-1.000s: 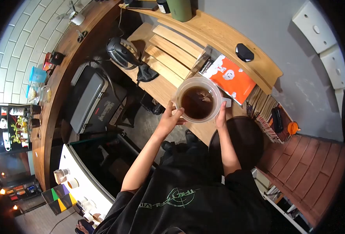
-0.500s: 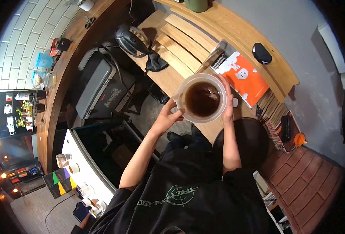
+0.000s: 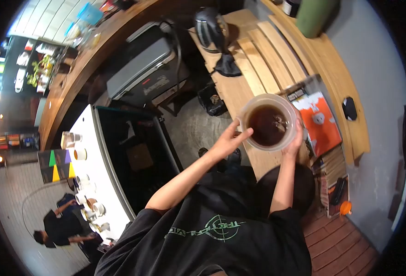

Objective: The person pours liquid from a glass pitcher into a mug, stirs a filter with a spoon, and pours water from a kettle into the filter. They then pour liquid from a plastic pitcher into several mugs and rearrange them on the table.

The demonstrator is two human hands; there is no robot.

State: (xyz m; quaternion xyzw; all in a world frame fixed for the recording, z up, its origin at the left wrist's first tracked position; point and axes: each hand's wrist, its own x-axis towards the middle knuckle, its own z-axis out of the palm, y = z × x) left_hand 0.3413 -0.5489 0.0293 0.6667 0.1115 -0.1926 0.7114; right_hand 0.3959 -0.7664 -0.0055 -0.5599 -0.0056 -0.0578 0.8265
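Observation:
A round translucent plastic tub (image 3: 283, 102) with dark brown liquid (image 3: 267, 124) in it is held up in front of me, above the wooden bench (image 3: 249, 87). Its rim faces the camera, and light glints off the liquid. My left hand (image 3: 230, 140) grips the tub's left side, thumb at the rim and fingers partly behind it. Around the right wall curls my right hand (image 3: 295, 139); the tub hides part of its fingers. Just beyond the right hand lies an orange-and-white book or magazine (image 3: 321, 123).
A black kettle (image 3: 209, 31) and a dark cloth (image 3: 227, 66) are at the bench's far end. A grey cooler box (image 3: 143, 69) stands left of it. White cups (image 3: 87, 184) line the counter at left, with another person (image 3: 62, 225) behind. A round dark seat (image 3: 283, 186) is beside me.
My view has turned, so the bench, kettle and tub appear farther right. Both hands still hold the tub. More of the other person now shows at lower left.

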